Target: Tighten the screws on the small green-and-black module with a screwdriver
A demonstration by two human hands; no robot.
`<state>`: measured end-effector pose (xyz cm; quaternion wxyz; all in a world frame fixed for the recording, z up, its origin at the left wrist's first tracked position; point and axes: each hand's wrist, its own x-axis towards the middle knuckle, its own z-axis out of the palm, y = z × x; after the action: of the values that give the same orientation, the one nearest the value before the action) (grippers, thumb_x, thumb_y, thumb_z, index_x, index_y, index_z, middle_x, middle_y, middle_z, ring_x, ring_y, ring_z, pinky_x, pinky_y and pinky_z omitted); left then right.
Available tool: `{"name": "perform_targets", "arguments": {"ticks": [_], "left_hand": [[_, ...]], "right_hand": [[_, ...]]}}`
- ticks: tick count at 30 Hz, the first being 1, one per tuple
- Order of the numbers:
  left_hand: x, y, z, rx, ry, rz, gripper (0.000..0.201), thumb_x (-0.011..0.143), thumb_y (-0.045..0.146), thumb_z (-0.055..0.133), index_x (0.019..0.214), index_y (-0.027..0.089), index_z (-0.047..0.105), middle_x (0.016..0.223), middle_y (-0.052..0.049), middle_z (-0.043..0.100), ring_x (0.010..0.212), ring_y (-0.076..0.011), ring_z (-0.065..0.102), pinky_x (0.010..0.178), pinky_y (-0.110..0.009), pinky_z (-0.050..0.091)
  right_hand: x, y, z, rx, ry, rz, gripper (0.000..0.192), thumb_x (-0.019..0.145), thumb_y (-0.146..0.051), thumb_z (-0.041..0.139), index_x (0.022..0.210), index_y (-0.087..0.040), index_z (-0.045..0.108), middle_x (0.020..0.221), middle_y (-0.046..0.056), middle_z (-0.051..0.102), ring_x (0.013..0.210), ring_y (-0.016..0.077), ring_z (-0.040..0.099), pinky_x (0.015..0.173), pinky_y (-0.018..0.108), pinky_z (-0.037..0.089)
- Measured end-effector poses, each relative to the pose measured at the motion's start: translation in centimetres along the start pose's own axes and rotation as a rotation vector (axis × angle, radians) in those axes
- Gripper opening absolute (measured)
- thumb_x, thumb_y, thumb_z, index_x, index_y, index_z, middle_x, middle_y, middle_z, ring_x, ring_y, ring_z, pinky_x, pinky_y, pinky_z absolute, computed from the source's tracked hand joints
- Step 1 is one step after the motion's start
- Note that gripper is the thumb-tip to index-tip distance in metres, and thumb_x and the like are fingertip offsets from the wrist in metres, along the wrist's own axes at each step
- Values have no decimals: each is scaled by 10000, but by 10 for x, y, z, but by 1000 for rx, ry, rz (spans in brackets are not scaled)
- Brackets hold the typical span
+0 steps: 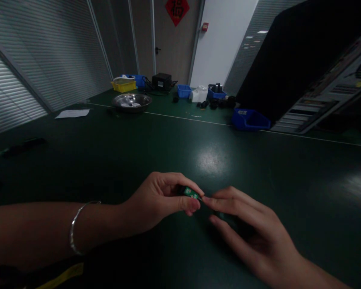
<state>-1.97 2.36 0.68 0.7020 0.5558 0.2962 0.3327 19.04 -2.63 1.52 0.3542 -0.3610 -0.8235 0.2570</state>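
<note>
Two hands: both meet over the dark green bench, close to its near edge.
Left hand: grip closed — thumb and fingers pinch a small green circuit board.
Right hand: fingertip touches the board's end; nothing visibly held.
Board: tiny, green, white markings, mostly hidden by fingers.
Risk: such a shallow pinch could slip — the board would likely drop onto the bench.

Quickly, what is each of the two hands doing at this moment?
Left hand: closed, pinching a small green circuit board.
Right hand: fingers loosely open, fingertips touching the board's end; holds nothing clearly.
</note>
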Motion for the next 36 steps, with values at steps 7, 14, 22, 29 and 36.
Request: {"name": "perform_targets", "arguments": {"ticks": [7,14,22,29,36], "left_hand": [[-1,-3,-2,-41,-38,41,193,878,246,617,986,122,720,836,-61,713,723,-132,653,731,-263,523],[0,-11,-5,-137,-64,40,173,870,240,638,989,153,729,876,-63,732,764,-151,668,742,-289,534],[1,-9,-5,-91,-62,64,165,891,242,599,963,153,717,857,-49,699,726,-128,632,697,-258,512],[-3,4,0,477,-314,142,204,901,202,501,892,129,691,852,-87,690,811,-180,617,774,-310,480],[-6,4,4,845,-411,366,190,910,215,519,1015,151,665,940,-106,671,886,-211,585,857,-332,435]], "right_hand": [[1,-1,-2,-30,25,-1,354,873,-59,542,1165,-238,630,947,70,647,834,181,661,678,272,577],[1,-1,-1,18,49,13,359,872,-52,548,1158,-247,644,955,71,662,855,183,663,682,274,578],[0,0,-5,-28,73,-29,400,842,-24,567,1171,-241,633,956,57,673,840,168,663,661,256,565],[-2,2,-10,-149,200,-54,369,826,-55,597,1144,-237,639,951,61,714,850,198,688,686,293,579],[-1,1,-7,-99,148,-35,345,848,-60,585,1152,-217,626,945,57,696,847,180,670,688,273,562]]}}
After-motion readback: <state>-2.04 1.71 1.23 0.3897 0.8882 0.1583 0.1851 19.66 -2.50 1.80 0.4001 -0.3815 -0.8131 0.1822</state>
